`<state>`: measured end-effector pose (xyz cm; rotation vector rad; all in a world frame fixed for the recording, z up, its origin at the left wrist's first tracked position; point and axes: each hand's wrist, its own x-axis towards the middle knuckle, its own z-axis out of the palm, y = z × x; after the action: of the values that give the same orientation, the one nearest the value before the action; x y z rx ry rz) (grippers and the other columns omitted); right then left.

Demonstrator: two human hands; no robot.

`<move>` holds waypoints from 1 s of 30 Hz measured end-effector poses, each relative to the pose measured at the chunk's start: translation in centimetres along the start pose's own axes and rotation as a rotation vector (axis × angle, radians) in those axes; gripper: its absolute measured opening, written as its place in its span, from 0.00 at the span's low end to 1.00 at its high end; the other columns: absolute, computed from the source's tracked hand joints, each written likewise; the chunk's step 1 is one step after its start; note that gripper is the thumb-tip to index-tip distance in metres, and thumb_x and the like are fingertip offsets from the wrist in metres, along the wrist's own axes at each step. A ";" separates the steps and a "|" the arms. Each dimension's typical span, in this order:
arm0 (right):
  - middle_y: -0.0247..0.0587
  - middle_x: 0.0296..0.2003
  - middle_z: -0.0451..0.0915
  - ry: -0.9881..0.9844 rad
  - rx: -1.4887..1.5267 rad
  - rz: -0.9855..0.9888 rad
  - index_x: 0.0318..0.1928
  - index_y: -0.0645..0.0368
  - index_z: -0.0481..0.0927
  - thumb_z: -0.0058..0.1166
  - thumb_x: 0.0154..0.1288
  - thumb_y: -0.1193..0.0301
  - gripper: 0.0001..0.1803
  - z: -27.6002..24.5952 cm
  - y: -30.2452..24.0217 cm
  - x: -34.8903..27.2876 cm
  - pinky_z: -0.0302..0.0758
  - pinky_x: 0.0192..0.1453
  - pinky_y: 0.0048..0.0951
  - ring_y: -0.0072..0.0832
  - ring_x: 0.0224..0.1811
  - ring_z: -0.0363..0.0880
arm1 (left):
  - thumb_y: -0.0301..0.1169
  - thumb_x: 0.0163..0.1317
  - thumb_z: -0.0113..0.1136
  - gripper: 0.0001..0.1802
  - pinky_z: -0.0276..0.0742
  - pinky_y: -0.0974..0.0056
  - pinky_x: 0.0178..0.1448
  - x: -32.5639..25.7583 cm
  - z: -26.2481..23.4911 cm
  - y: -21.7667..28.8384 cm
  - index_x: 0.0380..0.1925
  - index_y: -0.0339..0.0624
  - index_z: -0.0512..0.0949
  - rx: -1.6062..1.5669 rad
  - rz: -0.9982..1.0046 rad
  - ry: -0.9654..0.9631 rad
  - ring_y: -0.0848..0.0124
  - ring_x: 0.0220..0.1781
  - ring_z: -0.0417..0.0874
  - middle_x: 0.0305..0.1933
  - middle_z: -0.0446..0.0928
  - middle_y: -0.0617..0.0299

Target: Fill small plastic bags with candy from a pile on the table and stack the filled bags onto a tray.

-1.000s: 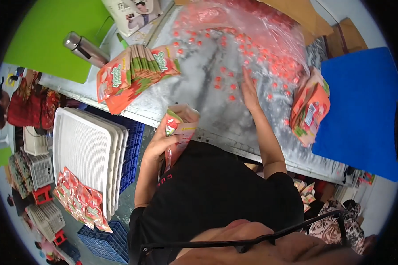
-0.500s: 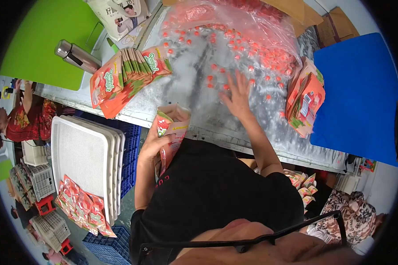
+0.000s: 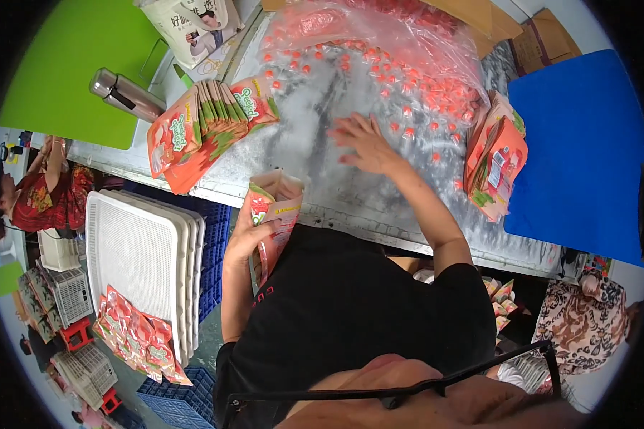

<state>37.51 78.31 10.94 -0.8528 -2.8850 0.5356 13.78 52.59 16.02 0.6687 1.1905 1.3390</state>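
My left hand is closed round a red and green snack pouch, held upright at the table's near edge with its mouth gaping upward. Over the middle of the grey metal table, my right hand is spread, palm down and fingers apart, a little blurred. Whether wrapped candies lie beneath it is hidden. Beyond the hand, small red wrapped candies are scattered. They run back to a large clear plastic bag full of the same candies.
Flat pouches are fanned at left, by a steel flask; another pouch stack leans beside a blue board. White trays with filled pouches stand left of me. Other people work at far left.
My right hand has swept left across the table. The loose candies that lay left of it no longer show there. My left hand keeps the pouch almost in place.
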 end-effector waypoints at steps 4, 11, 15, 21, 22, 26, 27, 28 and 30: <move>0.36 0.63 0.72 0.242 -0.023 -0.160 0.59 0.45 0.78 0.66 0.56 0.57 0.29 1.2 -1.4 -2.1 0.58 0.71 0.54 0.46 0.68 0.62 | 0.17 0.45 0.62 0.33 0.65 0.66 0.65 0.8 -0.2 -0.5 0.56 0.42 0.69 0.008 0.043 -0.055 0.73 0.57 0.72 0.52 0.72 0.65; 0.31 0.34 0.82 0.457 0.305 0.081 0.39 0.54 0.84 0.66 0.59 0.67 0.09 3.1 -0.4 -2.7 0.79 0.41 0.33 0.36 0.34 0.80 | 0.17 0.42 0.63 0.45 0.63 0.59 0.71 2.5 3.3 1.2 0.66 0.43 0.64 0.481 0.258 -0.002 0.60 0.66 0.72 0.60 0.71 0.53; 0.37 0.26 0.81 0.407 1.103 0.336 0.36 0.56 0.84 0.63 0.60 0.71 0.04 -1.0 -4.6 -1.4 0.79 0.35 0.30 0.37 0.25 0.80 | 0.16 0.36 0.64 0.49 0.64 0.54 0.71 3.1 5.1 2.4 0.66 0.43 0.63 0.946 0.446 0.071 0.47 0.68 0.66 0.64 0.65 0.46; 0.49 0.28 0.81 0.423 0.537 -0.084 0.37 0.63 0.80 0.57 0.64 0.67 0.11 -5.7 -12.2 -0.4 0.78 0.35 0.34 0.45 0.30 0.83 | 0.18 0.35 0.66 0.49 0.62 0.50 0.72 3.5 6.3 1.4 0.66 0.41 0.63 1.065 0.503 0.111 0.44 0.68 0.64 0.65 0.63 0.45; 0.49 0.28 0.81 0.427 0.532 -0.094 0.37 0.63 0.80 0.57 0.64 0.67 0.11 -5.4 -12.5 -0.3 0.78 0.35 0.34 0.45 0.30 0.83 | 0.18 0.35 0.66 0.50 0.62 0.50 0.72 3.6 6.5 1.0 0.66 0.41 0.63 1.019 0.506 0.115 0.44 0.69 0.64 0.65 0.62 0.44; 0.47 0.30 0.77 0.520 0.642 -0.178 0.38 0.62 0.76 0.48 0.69 0.69 0.09 -4.7 -13.4 0.3 0.73 0.41 0.39 0.45 0.35 0.78 | 0.21 0.36 0.70 0.51 0.62 0.48 0.71 3.8 7.2 1.0 0.67 0.43 0.62 0.935 0.485 0.197 0.43 0.69 0.62 0.66 0.59 0.42; 0.47 0.33 0.77 0.472 0.779 -0.110 0.38 0.62 0.76 0.46 0.70 0.69 0.09 -5.1 -14.1 0.2 0.73 0.44 0.38 0.42 0.38 0.77 | 0.20 0.36 0.69 0.52 0.62 0.49 0.72 3.7 7.2 1.2 0.68 0.42 0.60 0.924 0.459 0.207 0.43 0.71 0.61 0.67 0.58 0.42; 0.46 0.36 0.77 0.421 0.914 -0.040 0.39 0.62 0.75 0.45 0.70 0.69 0.10 -5.4 -14.6 0.2 0.72 0.47 0.36 0.40 0.41 0.76 | 0.20 0.36 0.69 0.52 0.62 0.49 0.72 3.8 7.1 1.3 0.68 0.42 0.60 0.925 0.464 0.215 0.43 0.71 0.61 0.67 0.58 0.42; 0.46 0.40 0.77 0.436 0.980 -0.097 0.40 0.62 0.76 0.44 0.71 0.69 0.10 -5.6 -15.0 0.6 0.71 0.50 0.35 0.38 0.44 0.75 | 0.19 0.40 0.68 0.47 0.66 0.50 0.69 4.1 6.9 1.1 0.66 0.42 0.61 0.837 0.506 0.233 0.46 0.68 0.64 0.65 0.59 0.44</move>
<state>30.37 68.61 21.44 -0.5441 -1.8775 1.3611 18.99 58.42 18.19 1.5160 1.8778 1.3142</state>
